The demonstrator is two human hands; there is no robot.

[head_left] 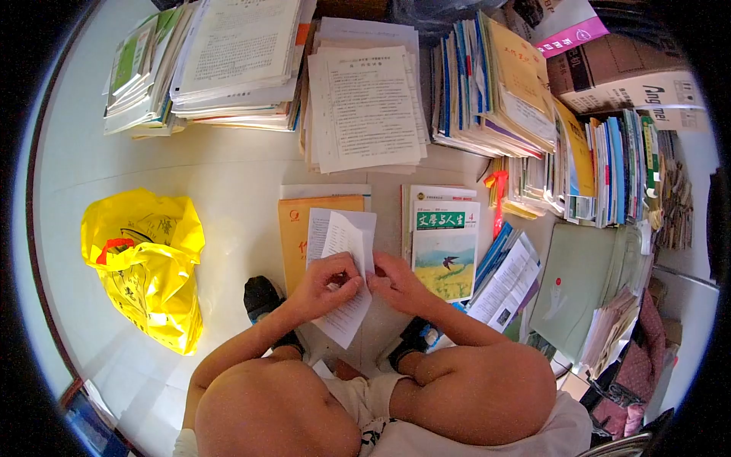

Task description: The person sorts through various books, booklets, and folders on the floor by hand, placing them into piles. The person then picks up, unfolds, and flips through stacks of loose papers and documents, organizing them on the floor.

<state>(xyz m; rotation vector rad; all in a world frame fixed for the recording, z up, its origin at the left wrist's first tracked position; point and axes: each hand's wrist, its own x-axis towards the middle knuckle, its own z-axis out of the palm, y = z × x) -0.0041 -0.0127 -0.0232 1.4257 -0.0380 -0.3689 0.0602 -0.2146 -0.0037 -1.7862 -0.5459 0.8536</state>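
Observation:
Printed white sheets of paper (352, 318) are held upright in front of my knees, with one sheet partly folded or curled over the other. My left hand (329, 280) grips their left side, fingers bent round the paper. On the right edge, my right hand (397, 282) pinches the sheets between thumb and fingers. Behind the paper, an orange booklet (295, 228) lies on the floor, partly covered. Just right of my right hand is a magazine (448, 259) with a green title band and a bird on its cover, lying on other booklets.
A yellow plastic bag (152, 274) stands on the left. Stacks of papers (365, 107) and books (236, 61) line the back. More books (609, 171), a cardboard box (624, 72) and a grey-green folder (571, 282) crowd the right. My feet flank the sheets.

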